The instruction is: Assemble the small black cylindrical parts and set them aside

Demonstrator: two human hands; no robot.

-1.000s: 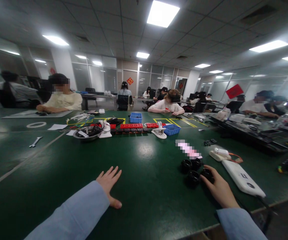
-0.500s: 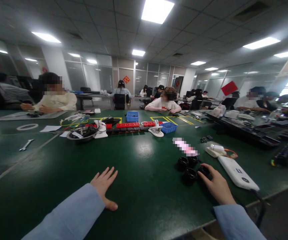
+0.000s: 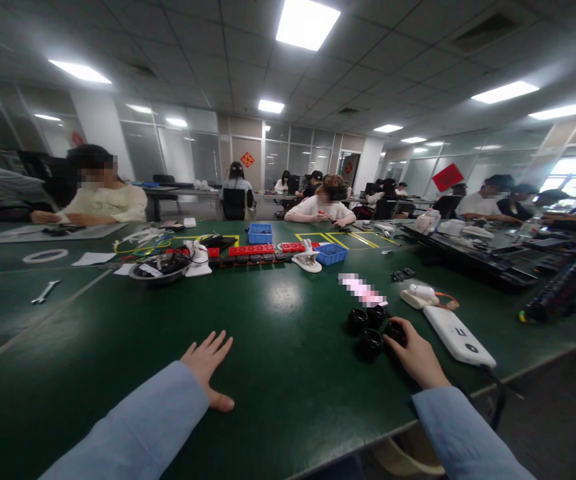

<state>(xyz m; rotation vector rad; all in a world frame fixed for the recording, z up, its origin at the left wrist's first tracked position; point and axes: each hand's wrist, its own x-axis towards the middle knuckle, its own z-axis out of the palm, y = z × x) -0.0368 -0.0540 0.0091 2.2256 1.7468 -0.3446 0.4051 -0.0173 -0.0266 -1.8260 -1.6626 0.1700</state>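
Observation:
My left hand point(image 3: 210, 369) lies on the green table point(image 3: 278, 380) with its fingers spread and nothing in them. On the right, my right hand point(image 3: 418, 353) has its thumb and fingers round a black round part point(image 3: 397, 332). Several similar black parts point(image 3: 371, 340) stand just left of it, grouped close together. Behind them lies a pink, blurred-out flat object point(image 3: 362, 290). A white power-bank-like device point(image 3: 459, 335) with a black cable is to the right of my right hand.
Blue bins point(image 3: 331, 254), red blocks in a row point(image 3: 251, 250), white clips point(image 3: 307, 257) and a bowl of black cables point(image 3: 161, 269) stand farther back. A wrench point(image 3: 46, 292) lies left. Black frames point(image 3: 468, 257) are at right. People sit around.
The whole view has shifted slightly, so the table items appear farther left. My right hand remains at the same black part, and my left hand stays spread on the table.

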